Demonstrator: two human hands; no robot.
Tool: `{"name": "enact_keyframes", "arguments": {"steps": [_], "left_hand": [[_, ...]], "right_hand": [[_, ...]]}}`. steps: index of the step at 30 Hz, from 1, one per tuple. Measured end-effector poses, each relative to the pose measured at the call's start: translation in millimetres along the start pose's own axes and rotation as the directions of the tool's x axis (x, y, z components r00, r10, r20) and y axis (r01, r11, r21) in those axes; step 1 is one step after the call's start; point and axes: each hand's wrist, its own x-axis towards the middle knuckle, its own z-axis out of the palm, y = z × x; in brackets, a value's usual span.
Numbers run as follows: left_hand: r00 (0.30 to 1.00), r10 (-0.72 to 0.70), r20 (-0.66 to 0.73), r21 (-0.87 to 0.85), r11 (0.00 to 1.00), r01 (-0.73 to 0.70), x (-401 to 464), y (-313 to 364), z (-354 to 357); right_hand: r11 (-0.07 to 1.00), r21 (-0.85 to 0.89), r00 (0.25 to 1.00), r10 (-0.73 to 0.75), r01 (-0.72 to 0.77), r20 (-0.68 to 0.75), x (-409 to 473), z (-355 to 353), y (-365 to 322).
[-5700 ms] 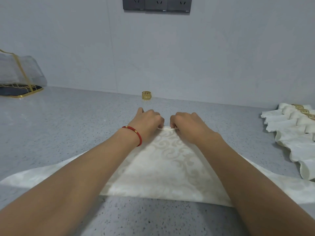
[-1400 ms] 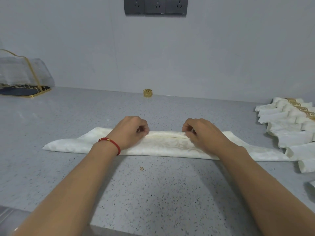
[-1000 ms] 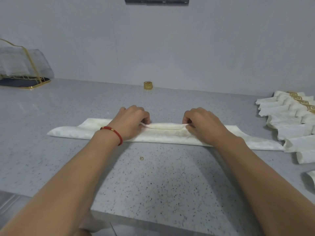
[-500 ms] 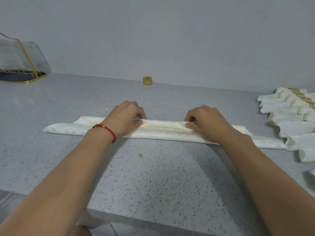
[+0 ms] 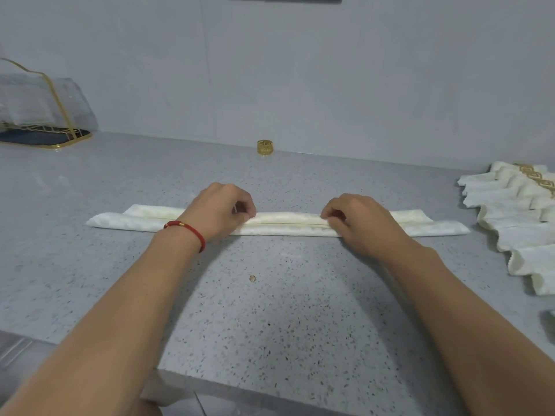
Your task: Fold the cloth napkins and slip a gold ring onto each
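Head view shows the cream napkin (image 5: 285, 225) lying as a long narrow band across the desk (image 5: 270, 325). The left hand (image 5: 220, 210) and right hand (image 5: 357, 219) each pinch its upper fold. It looks soft, light and ready to unroll; best held near the middle. The gold ring (image 5: 265, 147) stands apart by the wall.

Speckled grey counter (image 5: 285, 310) — folded napkin (image 5: 288, 225), gold ring (image 5: 265, 147), ringed napkins (image 5: 516, 217).

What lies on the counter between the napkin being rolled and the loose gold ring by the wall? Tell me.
Nothing visible. Bare speckled countertop runs from the rolled napkin to the gold ring. The left hand and right hand pinch the napkin's upper fold. The finished napkins lie off to the right.
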Motion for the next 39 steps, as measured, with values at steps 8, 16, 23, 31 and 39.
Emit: {"name": "enact_keyframes", "arguments": {"steps": [8,16,23,31,39], "left_hand": [[0.998,-0.05,0.039,0.233,0.972,0.039,3,13,2],[0.993,0.116,-0.038,0.377,0.922,-0.093,-41,24,16],[0.973,0.155,-0.172,0.16,0.979,-0.128,-78,19,36],[0.993,0.071,-0.095,0.298,0.954,-0.04,-81,24,45],[0.999,-0.037,-0.02,0.153,0.987,0.04,-85,30,31]], "right_hand": [[0.989,-0.137,0.998,-0.06,0.059,-0.006,0,-3,-6],[0.909,-0.352,0.973,-0.186,0.222,0.133,-29,-13,-34],[0.962,-0.244,0.961,-0.056,0.124,0.269,-63,-16,-35],[0.95,-0.304,0.924,0.181,-0.075,0.338,-10,-50,-82],[0.988,-0.048,0.927,0.154,-0.146,0.341,32,45,-103]]}}
